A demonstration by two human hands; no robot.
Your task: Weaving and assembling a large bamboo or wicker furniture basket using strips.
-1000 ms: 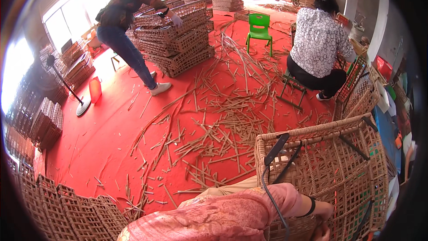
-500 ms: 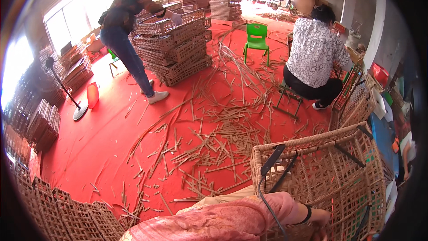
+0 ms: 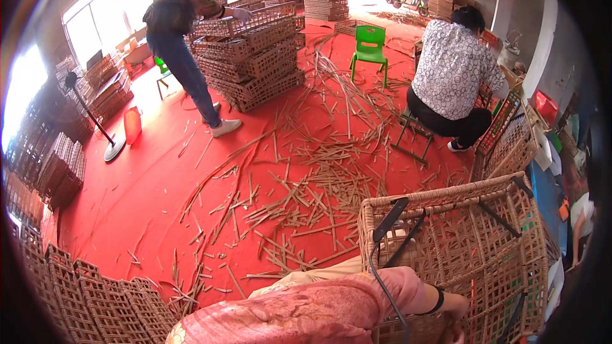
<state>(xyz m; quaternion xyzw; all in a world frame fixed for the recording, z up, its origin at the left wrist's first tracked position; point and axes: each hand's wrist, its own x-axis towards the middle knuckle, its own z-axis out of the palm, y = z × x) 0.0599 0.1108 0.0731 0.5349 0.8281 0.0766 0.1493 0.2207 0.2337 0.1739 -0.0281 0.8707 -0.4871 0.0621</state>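
At the far left we saw stacks of brown baskets (image 3: 64, 169), and at the near left a row of woven baskets (image 3: 95, 299) standing close together. To their right, on the red floor (image 3: 140, 216), stood a dark pole on a round base (image 3: 115, 150), with an orange-red container (image 3: 132, 126) just beside it. Farther right, a standing person (image 3: 182, 57) in jeans bent over a tall, uneven basket stack (image 3: 252, 70), one gloved hand at its top. Cut brown strips (image 3: 331, 172) lay scattered across the middle, short of a green chair (image 3: 370, 48) at the far side.

At the near right we had the woven basket (image 3: 440, 193) tilted, its open mesh around and beyond our hands, with black straps (image 3: 390, 220) at its left corner. Our left hand (image 3: 456, 308), a black band at its wrist, was bent down in front of the basket's near part; we could not tell what its fingers gripped. Just below it more fingers showed, close to it, but we could not tell whether they were our right hand's, nor whether they were closed. Beyond the basket, a seated person (image 3: 452, 70) in a patterned top leaned toward another upright basket (image 3: 507, 156).
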